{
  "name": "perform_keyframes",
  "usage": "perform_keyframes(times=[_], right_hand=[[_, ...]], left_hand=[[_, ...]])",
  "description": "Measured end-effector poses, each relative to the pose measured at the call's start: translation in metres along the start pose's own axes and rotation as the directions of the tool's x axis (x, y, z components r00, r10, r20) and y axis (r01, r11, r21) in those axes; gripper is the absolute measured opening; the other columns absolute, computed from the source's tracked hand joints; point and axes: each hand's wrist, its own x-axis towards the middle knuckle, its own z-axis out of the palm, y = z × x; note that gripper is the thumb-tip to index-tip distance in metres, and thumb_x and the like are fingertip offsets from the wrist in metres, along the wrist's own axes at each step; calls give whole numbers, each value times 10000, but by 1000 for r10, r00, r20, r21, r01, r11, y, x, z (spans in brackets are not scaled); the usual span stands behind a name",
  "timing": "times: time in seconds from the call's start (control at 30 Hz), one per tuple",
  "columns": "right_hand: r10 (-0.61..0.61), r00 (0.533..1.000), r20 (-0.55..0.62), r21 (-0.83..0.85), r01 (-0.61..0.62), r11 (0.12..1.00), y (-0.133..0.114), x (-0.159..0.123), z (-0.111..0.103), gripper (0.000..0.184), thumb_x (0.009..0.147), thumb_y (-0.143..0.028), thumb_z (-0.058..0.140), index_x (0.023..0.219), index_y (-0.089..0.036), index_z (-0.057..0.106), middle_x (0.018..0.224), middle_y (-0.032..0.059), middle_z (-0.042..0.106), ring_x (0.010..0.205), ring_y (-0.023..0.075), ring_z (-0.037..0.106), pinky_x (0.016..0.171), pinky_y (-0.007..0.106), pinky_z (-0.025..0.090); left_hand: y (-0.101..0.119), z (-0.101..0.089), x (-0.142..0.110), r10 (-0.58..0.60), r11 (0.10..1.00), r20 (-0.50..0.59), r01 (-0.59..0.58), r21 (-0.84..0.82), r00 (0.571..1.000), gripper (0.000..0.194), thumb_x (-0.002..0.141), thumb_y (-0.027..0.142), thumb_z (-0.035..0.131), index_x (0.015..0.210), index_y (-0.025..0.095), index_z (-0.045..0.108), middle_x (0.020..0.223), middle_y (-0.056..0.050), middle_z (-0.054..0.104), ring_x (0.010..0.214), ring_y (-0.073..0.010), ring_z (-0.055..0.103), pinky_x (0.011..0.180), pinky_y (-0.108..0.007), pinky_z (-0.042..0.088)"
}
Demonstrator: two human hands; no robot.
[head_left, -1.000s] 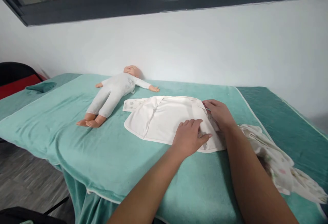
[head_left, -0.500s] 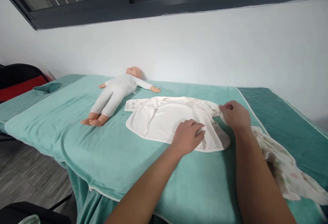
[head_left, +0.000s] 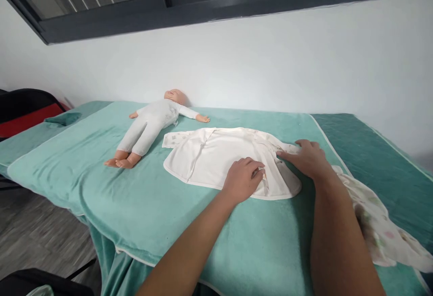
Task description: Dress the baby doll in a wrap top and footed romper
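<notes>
A small white baby shirt point(head_left: 216, 156) lies spread flat, its left sleeve stretched out and showing a small print. My left hand point(head_left: 244, 178) rests on the lower right part of the shirt, fingers loosely bent and lying on the cloth, gripping nothing I can see. At the shirt's right sleeve is my right hand point(head_left: 306, 158), open, with thumb and fingers apart over the cloth. The hand partly hides the sleeve's end. Behind the shirt to the left, a baby doll point(head_left: 149, 124) in a white suit lies on its back, arms spread.
A green cover point(head_left: 135, 210) lies over the bed-like surface. To the right of my right forearm is a crumpled patterned cloth point(head_left: 375, 224). A white wall point(head_left: 270, 61) with a dark window frame point(head_left: 203, 7) rises behind. A black and red chair point(head_left: 30, 111) stands at the left.
My right hand has opened from a pinch at the sleeve's end and moved slightly inward along the sleeve. The sleeve now lies flatter. My left hand stays on the shirt.
</notes>
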Motion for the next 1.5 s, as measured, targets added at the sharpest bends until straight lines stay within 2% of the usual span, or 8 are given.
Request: perform_keyframes(times=[0.13,0.4,0.6,0.83,0.97,1.2,1.33,1.5], right_hand=[[-101,995,-7,31,101,994,4,-5,-3,546,714,-330,684,1240,-191,637,1268,172,598,1178,367,570,989,469,445],[299,886,-355,382,-155,911,-11,-12,-28,374,856,-278,476,1185,-169,618,1183,188,654,1042,338,623,954,451,457],[100,856,-507,317,77,945,-15,-6,-12,427,862,-247,483,1258,-100,548,1304,232,561,1288,347,483,1070,501,397],[-466,878,-111,385,470,794,-46,-11,25,464,809,-414,665,1225,-218,608,1246,108,613,1129,265,581,1013,428,452],[-333,941,59,360,291,886,-49,0,28,309,793,-382,648,1052,-216,676,1093,78,677,1001,242,610,932,384,458],[38,984,-173,357,26,934,-35,10,21,376,833,-281,481,1150,-165,646,1063,120,689,885,240,613,872,375,463],[-186,944,-273,156,234,960,-34,-8,21,447,880,-279,438,1270,-130,599,1302,199,606,1130,310,591,992,462,447],[-416,905,93,-114,424,898,-32,-25,19,512,980,-455,343,1381,-203,536,1544,102,472,1438,339,383,1151,595,308]], left_hand=[[-1,-1,0,-8,1000,-6,7,-28,1000,252,980,290,486,1072,251,718,990,-14,704,931,-182,625,871,-343,473],[-2,-1,-1,4,997,-8,-4,-71,1000,217,958,229,497,946,238,714,992,-3,708,928,-174,628,866,-337,469],[-4,0,-1,16,997,-16,-18,-74,1000,230,963,229,483,945,231,712,998,-7,709,927,-173,631,868,-338,471],[1,-2,-4,133,990,46,-135,46,990,279,959,343,528,1181,261,677,1172,-40,658,1082,-219,564,968,-392,443],[11,-8,-11,249,966,70,-253,57,966,226,945,351,550,1076,257,708,1244,-52,636,1174,-230,526,965,-390,425],[12,-7,-12,325,945,151,-314,-93,934,192,951,352,565,906,257,726,1086,6,757,1094,-183,627,985,-364,421],[7,-7,-14,216,947,50,-197,-254,975,242,990,330,500,993,248,727,1119,6,765,1095,-154,659,1028,-315,457],[-19,-54,-24,59,952,99,-27,-306,993,262,975,345,525,1155,262,695,1284,-11,705,1271,-186,596,1122,-357,437]])
